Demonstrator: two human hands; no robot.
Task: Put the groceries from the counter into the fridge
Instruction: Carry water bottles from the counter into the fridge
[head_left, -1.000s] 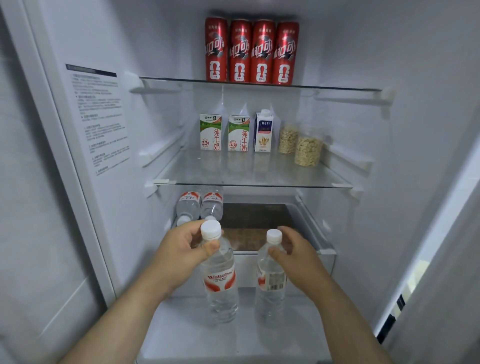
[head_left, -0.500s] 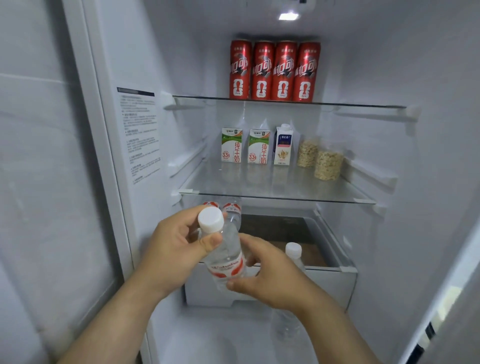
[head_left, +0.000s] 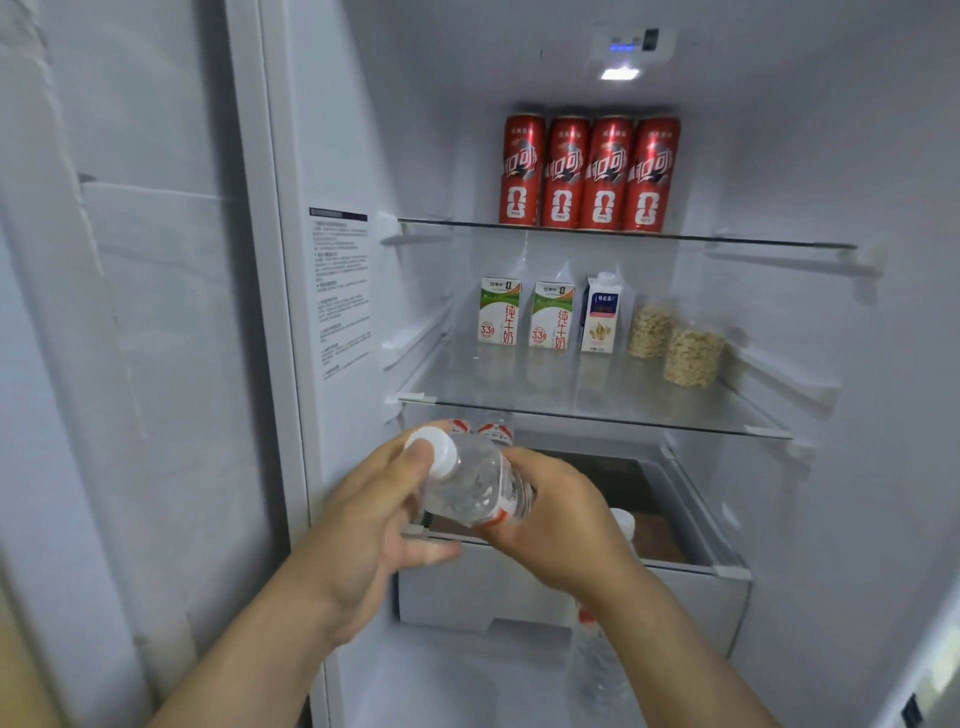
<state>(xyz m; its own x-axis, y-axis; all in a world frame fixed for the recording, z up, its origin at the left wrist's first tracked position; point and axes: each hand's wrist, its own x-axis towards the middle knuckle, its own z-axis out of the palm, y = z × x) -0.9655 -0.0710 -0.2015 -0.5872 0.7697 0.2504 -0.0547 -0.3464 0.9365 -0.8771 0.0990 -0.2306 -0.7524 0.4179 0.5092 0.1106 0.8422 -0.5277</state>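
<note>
The fridge drawer (head_left: 571, 597) serves as the reference point. A clear water bottle (head_left: 475, 488) with a white cap is held in the air above the front left corner of the drawer. It is tilted, with the cap up and to the left. The left hand (head_left: 374, 519) has its grip clamped on the neck end, thumb against the cap and fingers curled underneath. The right hand (head_left: 561, 525) has its grip clamped round the labelled body. A second water bottle (head_left: 597, 665) stands upright on the fridge floor just in front of the drawer, toward its right half, partly hidden by the right wrist. At the back left of the drawer, the red-and-white labels of two more bottles (head_left: 496, 431) show behind the held bottle. On the glass shelf (head_left: 571, 402) directly above the drawer stand two milk cartons (head_left: 498, 312), a blue-and-white carton (head_left: 600, 312) and two jars of grain (head_left: 693, 356). One shelf higher above the drawer, four red cans (head_left: 589, 174) stand in a row, touching.
</note>
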